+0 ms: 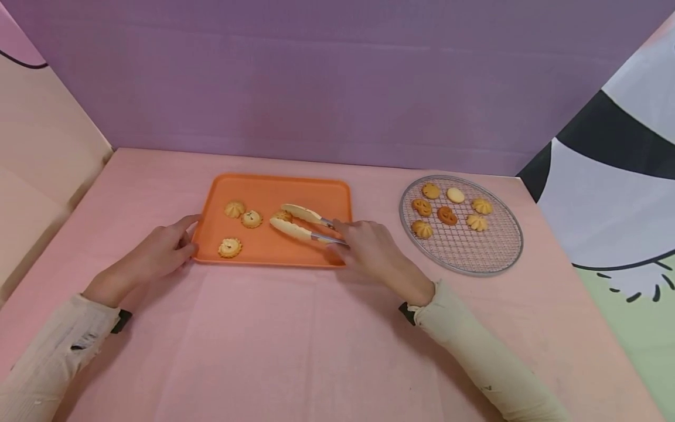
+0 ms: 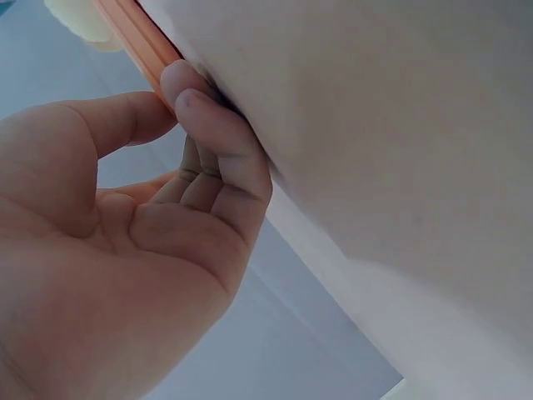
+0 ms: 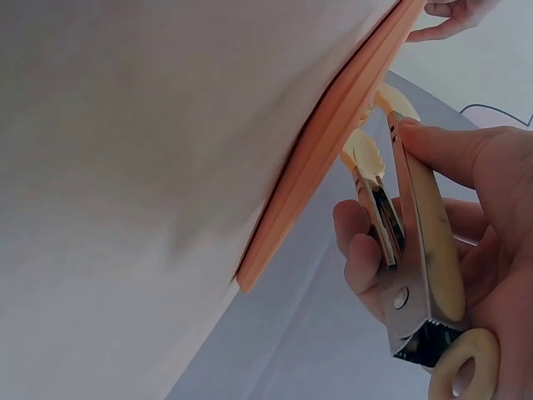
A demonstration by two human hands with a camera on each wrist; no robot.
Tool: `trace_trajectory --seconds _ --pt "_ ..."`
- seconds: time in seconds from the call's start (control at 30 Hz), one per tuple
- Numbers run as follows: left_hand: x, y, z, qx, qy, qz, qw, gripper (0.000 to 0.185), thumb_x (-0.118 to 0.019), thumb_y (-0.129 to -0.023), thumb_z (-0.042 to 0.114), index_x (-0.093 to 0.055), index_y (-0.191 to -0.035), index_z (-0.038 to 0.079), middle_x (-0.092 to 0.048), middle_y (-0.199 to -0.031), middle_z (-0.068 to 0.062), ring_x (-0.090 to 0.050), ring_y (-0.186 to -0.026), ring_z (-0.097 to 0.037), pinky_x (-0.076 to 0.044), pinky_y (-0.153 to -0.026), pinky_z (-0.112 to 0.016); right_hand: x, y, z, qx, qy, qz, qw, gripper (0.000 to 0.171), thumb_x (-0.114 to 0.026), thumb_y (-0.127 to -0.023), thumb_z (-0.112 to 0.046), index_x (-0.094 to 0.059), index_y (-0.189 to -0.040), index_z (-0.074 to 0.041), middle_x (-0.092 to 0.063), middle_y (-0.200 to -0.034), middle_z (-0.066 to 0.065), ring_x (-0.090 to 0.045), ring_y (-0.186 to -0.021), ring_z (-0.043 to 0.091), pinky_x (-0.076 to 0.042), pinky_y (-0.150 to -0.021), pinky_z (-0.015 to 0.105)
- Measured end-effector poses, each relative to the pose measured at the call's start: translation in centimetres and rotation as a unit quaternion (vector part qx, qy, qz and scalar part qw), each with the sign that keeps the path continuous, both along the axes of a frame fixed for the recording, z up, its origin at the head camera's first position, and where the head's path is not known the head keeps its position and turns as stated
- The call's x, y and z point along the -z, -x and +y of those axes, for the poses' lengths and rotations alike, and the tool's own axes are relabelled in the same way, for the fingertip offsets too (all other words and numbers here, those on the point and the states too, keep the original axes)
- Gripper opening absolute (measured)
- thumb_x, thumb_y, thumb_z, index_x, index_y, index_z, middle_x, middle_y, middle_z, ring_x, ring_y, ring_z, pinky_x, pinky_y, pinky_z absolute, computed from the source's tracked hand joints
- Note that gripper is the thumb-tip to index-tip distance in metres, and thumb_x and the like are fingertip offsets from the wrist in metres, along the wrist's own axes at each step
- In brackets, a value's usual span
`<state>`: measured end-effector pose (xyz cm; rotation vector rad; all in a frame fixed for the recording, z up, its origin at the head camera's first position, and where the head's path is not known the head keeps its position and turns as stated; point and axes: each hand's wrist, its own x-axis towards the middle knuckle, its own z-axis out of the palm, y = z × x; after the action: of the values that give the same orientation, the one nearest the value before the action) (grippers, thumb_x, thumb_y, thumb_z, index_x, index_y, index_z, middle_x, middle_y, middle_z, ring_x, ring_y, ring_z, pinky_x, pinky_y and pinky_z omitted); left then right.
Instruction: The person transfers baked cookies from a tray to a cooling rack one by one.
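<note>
An orange tray lies on the pink table. My left hand pinches the tray's left edge between thumb and fingers, near its front corner. In my right hand is a pair of tongs with metal arms and cream tips; the right wrist view shows the thumb on one arm of the tongs and fingers round the other. The tips stand on both sides of a golden cookie, partly hiding it. On the tray's left half lie a swirled cookie and two round fluted cookies.
To the right, a round wire-mesh rack bears several cookies, among them pretzel shapes, swirls and a pale oval cookie. A purple wall rises right behind the table.
</note>
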<state>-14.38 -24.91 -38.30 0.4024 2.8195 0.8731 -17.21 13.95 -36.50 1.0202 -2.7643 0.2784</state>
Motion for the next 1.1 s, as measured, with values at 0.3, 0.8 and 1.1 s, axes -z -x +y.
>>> trace_trajectory --seconds 0.3,0.8,1.1 --pt "0.2 0.1 0.0 -0.005 0.008 0.002 1.0 0.057 -0.056 -0.097 0.004 -0.032 -0.148 -0.006 -0.059 -0.075 -0.003 -0.054 -0.066 -0.017 -0.044 -0.059 -0.028 -0.4 -0.3 0.9 0.002 0.01 0.01 1.0 0.045 -0.071 -0.093 -0.029 -0.065 -0.128 -0.001 -0.074 -0.092 0.01 -0.07 -0.079 0.027 -0.056 -0.065 0.044" --pt "0.3 0.2 -0.2 0.003 -0.03 -0.021 0.9993 0.056 -0.051 -0.098 0.001 -0.03 -0.149 -0.006 -0.06 -0.075 -0.005 -0.056 -0.062 -0.017 -0.047 -0.054 -0.027 -1.3 -1.1 3.8 0.015 0.06 0.064 0.996 0.049 -0.077 -0.088 -0.03 -0.066 -0.125 0.0 -0.074 -0.102 0.015 -0.071 -0.079 0.031 -0.056 -0.059 0.043" --pt "0.0 0.1 -0.4 0.005 -0.034 -0.032 0.9989 0.058 -0.054 -0.099 0.003 -0.028 -0.151 -0.004 -0.061 -0.077 -0.005 -0.055 -0.06 -0.015 -0.048 -0.054 -0.026 -1.7 -1.7 5.6 0.016 0.078 0.114 0.99 0.049 -0.078 -0.086 -0.032 -0.067 -0.122 -0.001 -0.074 -0.093 0.012 -0.064 -0.06 0.022 -0.051 -0.05 0.038"
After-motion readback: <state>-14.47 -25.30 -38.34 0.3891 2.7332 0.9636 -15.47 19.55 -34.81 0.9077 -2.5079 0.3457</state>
